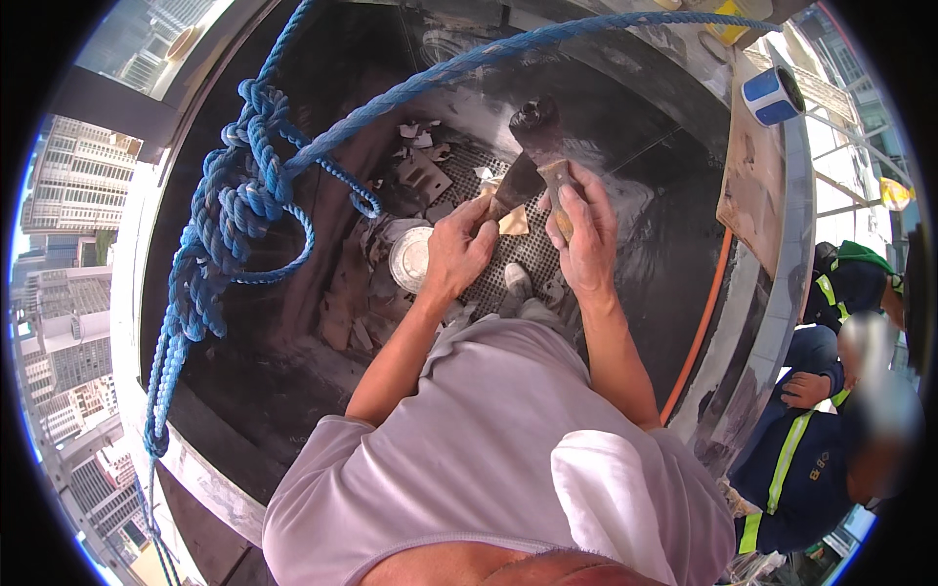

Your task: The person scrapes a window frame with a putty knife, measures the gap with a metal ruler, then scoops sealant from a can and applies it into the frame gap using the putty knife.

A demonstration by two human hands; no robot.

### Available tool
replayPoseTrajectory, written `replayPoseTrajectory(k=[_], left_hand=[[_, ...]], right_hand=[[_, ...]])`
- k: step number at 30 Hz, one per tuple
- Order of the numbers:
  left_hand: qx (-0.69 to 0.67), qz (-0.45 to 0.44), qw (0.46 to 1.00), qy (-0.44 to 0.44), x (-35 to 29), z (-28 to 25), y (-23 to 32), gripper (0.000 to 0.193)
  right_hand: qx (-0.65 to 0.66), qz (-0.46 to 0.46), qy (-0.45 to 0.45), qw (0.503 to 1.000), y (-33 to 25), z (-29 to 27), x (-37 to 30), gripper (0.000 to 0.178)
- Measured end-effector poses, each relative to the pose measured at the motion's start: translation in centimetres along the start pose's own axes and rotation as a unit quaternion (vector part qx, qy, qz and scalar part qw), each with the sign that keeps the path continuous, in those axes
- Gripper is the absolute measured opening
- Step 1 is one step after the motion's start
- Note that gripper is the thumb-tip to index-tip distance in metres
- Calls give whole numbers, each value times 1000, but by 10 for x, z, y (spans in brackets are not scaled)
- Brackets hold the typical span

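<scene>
1. Broadly, a dark-walled enclosure (664, 244) surrounds the person; tall buildings (78, 186) stand outside to the left, and people in navy clothing (811, 469) are at the right.
2. Thickly knotted at the left, a blue rope (234, 215) also stretches across the far side to the right, beyond the tools. An orange line (699, 332) follows the right wall.
3. Underfoot, a perforated mat (484, 290) shows between pale scraps (422, 178), most of them left of the hands. A round white container (410, 259) sits just left of the left hand (457, 246), so there is less room on that side.
4. The left hand is closed around the handle of one scraper (518, 181), whose long axis points far and to the right. The right hand (588, 234) grips the wooden handle of a second scraper (557, 179), pointing far and slightly left.
5. Both blades converge beyond the hands and overlap in view, with the right hand nearer; contact cannot be told.
6. A dark lump (533, 115) shows at the second scraper's far end.
</scene>
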State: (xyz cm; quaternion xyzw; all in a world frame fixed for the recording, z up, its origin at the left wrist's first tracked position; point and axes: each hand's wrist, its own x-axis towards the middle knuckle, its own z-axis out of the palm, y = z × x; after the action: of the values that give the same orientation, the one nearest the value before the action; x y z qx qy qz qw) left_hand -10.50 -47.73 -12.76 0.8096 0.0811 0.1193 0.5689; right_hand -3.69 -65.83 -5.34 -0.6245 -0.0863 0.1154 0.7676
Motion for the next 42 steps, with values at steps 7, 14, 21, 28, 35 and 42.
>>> replayPoseTrajectory(k=[7,14,21,28,35,42], left_hand=[[-309,-143,932,-127,16,-73,18,41],[-380,-120,912,-100,-4,-88,11,43],[-203,-136,970,-2,-12,-76,5,40],[-182,-135,974,-12,-22,-81,-1,37],[-291,-192,937,-13,-42,-96,5,25],[-298,-208,931,-36,-49,-107,16,25]], right_hand=[[-229,-175,-155,945,-17,-59,35,36],[-459,-275,-126,835,-50,-50,57,39],[-570,-199,-165,780,-75,1,15,34],[-594,-221,-199,748,-82,23,12,34],[-624,-187,-203,731,-88,31,-4,35],[-623,-213,-192,728,-85,32,-21,34]])
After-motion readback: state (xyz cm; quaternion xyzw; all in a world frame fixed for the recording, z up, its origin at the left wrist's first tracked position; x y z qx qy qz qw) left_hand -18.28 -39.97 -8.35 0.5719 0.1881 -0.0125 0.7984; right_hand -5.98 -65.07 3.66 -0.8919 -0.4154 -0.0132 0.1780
